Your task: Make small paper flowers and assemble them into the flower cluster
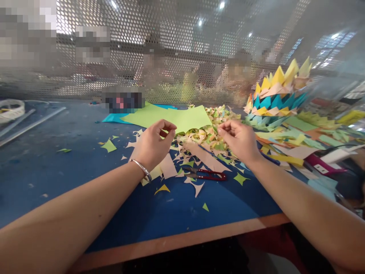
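Observation:
My left hand (156, 144), with a silver bangle at the wrist, is closed with thumb and forefinger together in front of the light green paper sheet (185, 118). Whether it grips the sheet's lower edge or something small, I cannot make out. My right hand (239, 140) is also closed in a pinch, just right of the sheet's corner; anything in its fingertips is too small to see. Behind and between the hands spreads a heap of folded paper pieces (225, 114). Red-handled thread snips (208, 175) lie below the hands among pale and green paper scraps.
A tiered paper construction (273, 101) of yellow, pink and teal points stands at the back right. Paper strips (296, 152) and a magenta-and-white power strip (322, 165) lie right. Blue paper (112, 117) is under the green sheet. A perforated metal screen (171, 49) borders the blue table (71, 163).

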The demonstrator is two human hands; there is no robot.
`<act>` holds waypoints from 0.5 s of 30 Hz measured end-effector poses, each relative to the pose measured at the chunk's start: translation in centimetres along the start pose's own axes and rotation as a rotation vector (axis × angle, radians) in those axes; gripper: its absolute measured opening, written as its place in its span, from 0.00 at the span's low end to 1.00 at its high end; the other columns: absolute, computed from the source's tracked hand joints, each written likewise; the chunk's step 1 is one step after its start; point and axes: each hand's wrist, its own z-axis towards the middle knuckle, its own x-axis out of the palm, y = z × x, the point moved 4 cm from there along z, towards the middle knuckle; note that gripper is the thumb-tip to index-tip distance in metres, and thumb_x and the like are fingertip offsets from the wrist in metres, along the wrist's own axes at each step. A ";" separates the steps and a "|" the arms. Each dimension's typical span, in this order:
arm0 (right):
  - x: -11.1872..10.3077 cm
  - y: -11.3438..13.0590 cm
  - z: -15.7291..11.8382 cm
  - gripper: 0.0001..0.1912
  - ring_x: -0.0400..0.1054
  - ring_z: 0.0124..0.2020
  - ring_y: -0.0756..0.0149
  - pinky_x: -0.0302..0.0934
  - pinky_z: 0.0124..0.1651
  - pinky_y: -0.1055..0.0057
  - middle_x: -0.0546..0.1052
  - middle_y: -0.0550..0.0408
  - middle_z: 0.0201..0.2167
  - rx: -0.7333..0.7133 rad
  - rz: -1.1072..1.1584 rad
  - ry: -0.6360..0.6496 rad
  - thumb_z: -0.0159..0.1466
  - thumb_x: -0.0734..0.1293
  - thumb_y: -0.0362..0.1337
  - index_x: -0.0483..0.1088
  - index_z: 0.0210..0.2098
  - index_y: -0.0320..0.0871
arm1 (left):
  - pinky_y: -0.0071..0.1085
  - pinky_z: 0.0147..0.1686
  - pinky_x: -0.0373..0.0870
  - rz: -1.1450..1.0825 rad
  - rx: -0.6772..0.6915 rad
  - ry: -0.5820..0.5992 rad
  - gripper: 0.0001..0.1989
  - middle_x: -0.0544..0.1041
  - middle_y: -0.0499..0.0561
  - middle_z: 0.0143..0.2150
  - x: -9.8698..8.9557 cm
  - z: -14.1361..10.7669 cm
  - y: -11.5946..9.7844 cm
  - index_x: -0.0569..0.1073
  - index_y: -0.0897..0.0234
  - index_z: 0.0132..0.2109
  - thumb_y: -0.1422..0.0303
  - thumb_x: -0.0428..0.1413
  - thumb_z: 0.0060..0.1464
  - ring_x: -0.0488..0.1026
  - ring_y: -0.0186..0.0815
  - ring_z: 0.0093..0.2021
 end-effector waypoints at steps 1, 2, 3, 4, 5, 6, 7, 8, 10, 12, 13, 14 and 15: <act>0.0 0.0 -0.1 0.07 0.67 0.24 0.68 0.63 0.29 0.69 0.73 0.55 0.25 0.003 0.002 0.003 0.61 0.67 0.40 0.71 0.32 0.42 | 0.29 0.25 0.68 0.022 -0.006 0.001 0.05 0.79 0.51 0.33 0.0 0.1 0.3 0.75 0.63 0.37 0.69 0.55 0.55 0.74 0.33 0.28; 0.0 -0.1 0.0 0.07 0.67 0.24 0.68 0.63 0.28 0.69 0.73 0.55 0.25 0.011 0.003 0.005 0.61 0.67 0.40 0.71 0.32 0.42 | 0.29 0.24 0.67 0.045 -0.011 0.005 0.06 0.79 0.51 0.32 -0.1 0.2 0.5 0.76 0.63 0.37 0.69 0.55 0.54 0.73 0.32 0.27; 0.0 -0.3 0.0 0.07 0.67 0.24 0.68 0.63 0.28 0.69 0.73 0.55 0.25 0.020 0.006 0.007 0.61 0.67 0.40 0.71 0.32 0.42 | 0.29 0.24 0.66 0.065 -0.014 0.011 0.06 0.79 0.51 0.32 0.0 0.3 0.7 0.76 0.63 0.37 0.69 0.55 0.54 0.72 0.32 0.25; -0.1 -0.7 0.1 0.07 0.67 0.24 0.68 0.64 0.28 0.69 0.73 0.55 0.24 0.030 0.011 0.010 0.60 0.67 0.40 0.71 0.32 0.42 | 0.30 0.23 0.66 0.077 -0.018 0.021 0.06 0.79 0.51 0.31 0.0 0.3 0.8 0.76 0.62 0.37 0.68 0.55 0.54 0.72 0.32 0.25; -0.2 -1.0 0.3 0.07 0.67 0.24 0.68 0.64 0.27 0.69 0.73 0.55 0.24 0.041 0.023 0.008 0.60 0.68 0.40 0.71 0.32 0.42 | 0.30 0.23 0.65 0.082 -0.023 0.030 0.07 0.79 0.51 0.30 0.0 0.4 1.0 0.77 0.62 0.37 0.68 0.55 0.54 0.72 0.32 0.24; -0.3 -1.4 0.6 0.07 0.67 0.23 0.67 0.65 0.27 0.69 0.73 0.56 0.24 0.052 0.040 0.001 0.60 0.68 0.41 0.71 0.32 0.43 | 0.30 0.22 0.65 0.080 -0.027 0.037 0.07 0.79 0.51 0.30 0.1 0.4 1.0 0.77 0.62 0.37 0.67 0.55 0.54 0.72 0.32 0.24; -0.4 -1.7 1.0 0.07 0.68 0.23 0.67 0.65 0.27 0.69 0.72 0.56 0.23 0.064 0.062 -0.013 0.59 0.68 0.41 0.71 0.31 0.43 | 0.30 0.22 0.65 0.077 -0.030 0.043 0.07 0.79 0.51 0.30 0.1 0.4 1.1 0.77 0.62 0.37 0.67 0.55 0.54 0.72 0.32 0.24; -0.7 -2.0 1.5 0.07 0.68 0.22 0.67 0.65 0.26 0.69 0.72 0.56 0.23 0.075 0.085 -0.038 0.59 0.69 0.41 0.71 0.31 0.43 | 0.30 0.23 0.66 0.075 -0.032 0.048 0.07 0.79 0.51 0.30 0.1 0.3 1.2 0.77 0.62 0.37 0.67 0.55 0.54 0.72 0.33 0.25; -1.2 -2.7 2.5 0.07 0.68 0.22 0.67 0.65 0.24 0.69 0.72 0.56 0.23 0.102 0.124 -0.116 0.57 0.69 0.39 0.71 0.31 0.43 | 0.30 0.23 0.66 0.077 -0.026 0.050 0.07 0.79 0.51 0.29 0.0 0.3 1.3 0.77 0.61 0.38 0.66 0.55 0.54 0.73 0.34 0.25; -1.8 -3.5 3.6 0.06 0.68 0.21 0.67 0.64 0.22 0.70 0.73 0.55 0.23 0.148 0.152 -0.197 0.56 0.69 0.38 0.70 0.29 0.43 | 0.31 0.24 0.67 0.074 -0.021 0.048 0.08 0.79 0.51 0.29 0.0 0.3 1.4 0.77 0.61 0.38 0.65 0.55 0.55 0.74 0.34 0.25; -2.0 -4.0 4.0 0.05 0.68 0.21 0.67 0.63 0.21 0.71 0.74 0.54 0.23 0.178 0.159 -0.225 0.55 0.69 0.38 0.70 0.29 0.43 | 0.31 0.24 0.68 0.071 -0.020 0.047 0.08 0.79 0.51 0.29 -0.1 0.2 1.5 0.77 0.61 0.38 0.65 0.55 0.55 0.74 0.34 0.25; -2.2 -4.4 4.3 0.06 0.68 0.21 0.68 0.63 0.21 0.72 0.74 0.54 0.24 0.201 0.162 -0.244 0.55 0.69 0.38 0.70 0.29 0.42 | 0.31 0.24 0.68 0.067 -0.016 0.045 0.08 0.79 0.50 0.29 -0.1 0.2 1.6 0.77 0.61 0.38 0.65 0.55 0.55 0.74 0.33 0.25; -2.4 -4.7 4.5 0.06 0.68 0.22 0.68 0.63 0.21 0.72 0.75 0.54 0.24 0.216 0.162 -0.257 0.55 0.70 0.38 0.70 0.29 0.42 | 0.30 0.24 0.68 0.061 -0.010 0.043 0.08 0.79 0.50 0.29 -0.1 0.2 1.7 0.77 0.61 0.38 0.65 0.55 0.55 0.74 0.33 0.25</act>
